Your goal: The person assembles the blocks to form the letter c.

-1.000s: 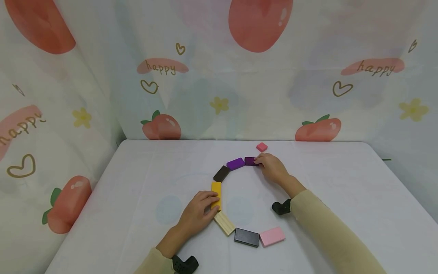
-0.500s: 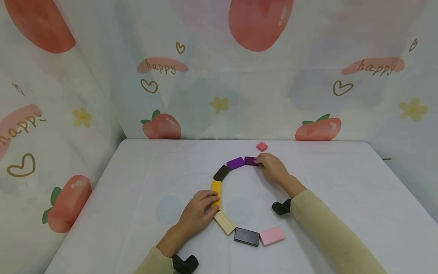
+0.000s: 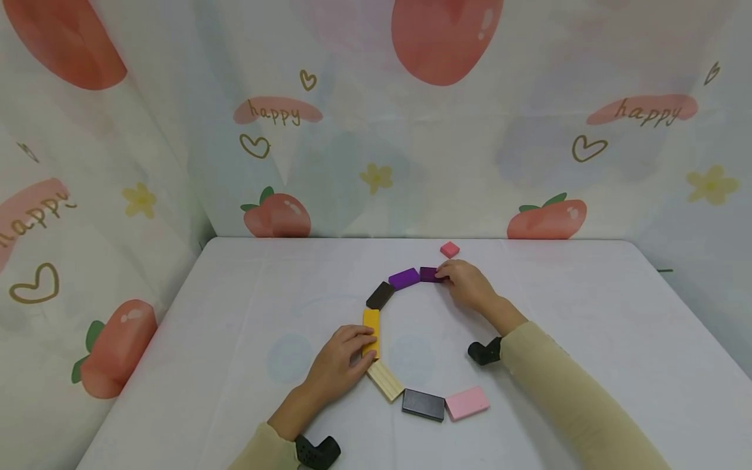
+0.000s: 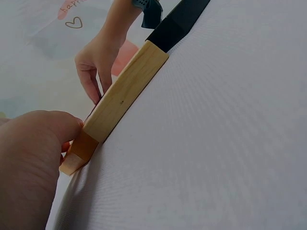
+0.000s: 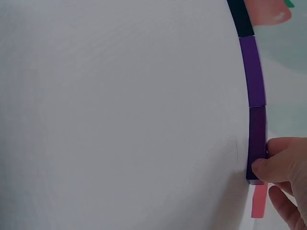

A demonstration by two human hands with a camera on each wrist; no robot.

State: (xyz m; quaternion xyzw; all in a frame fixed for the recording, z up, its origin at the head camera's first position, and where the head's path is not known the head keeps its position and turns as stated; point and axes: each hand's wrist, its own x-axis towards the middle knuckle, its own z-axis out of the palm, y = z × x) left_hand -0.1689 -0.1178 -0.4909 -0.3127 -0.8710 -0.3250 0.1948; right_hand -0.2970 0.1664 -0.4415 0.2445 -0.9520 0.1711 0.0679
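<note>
Flat wooden blocks form a curved, C-shaped row on the white table. My left hand (image 3: 335, 365) holds the yellow block (image 3: 371, 318) at the row's left side, fingers over it and thumb at its near end. At the far end, my right hand (image 3: 472, 290) pinches the dark purple block (image 3: 427, 274); in the right wrist view the thumb lies against its side. A purple block (image 3: 404, 279) and a dark brown block (image 3: 380, 296) sit between the two. Nearer me, a plain wood block (image 3: 385, 380), a black block (image 3: 423, 405) and a pink block (image 3: 467, 403) continue the curve.
A coral-red block (image 3: 449, 249) lies apart, just beyond my right hand near the table's back edge. A patterned cloth (image 3: 440, 163) hangs behind and to the left of the table (image 3: 558, 281). Black wrist mounts (image 3: 484, 352) stick out from both sleeves.
</note>
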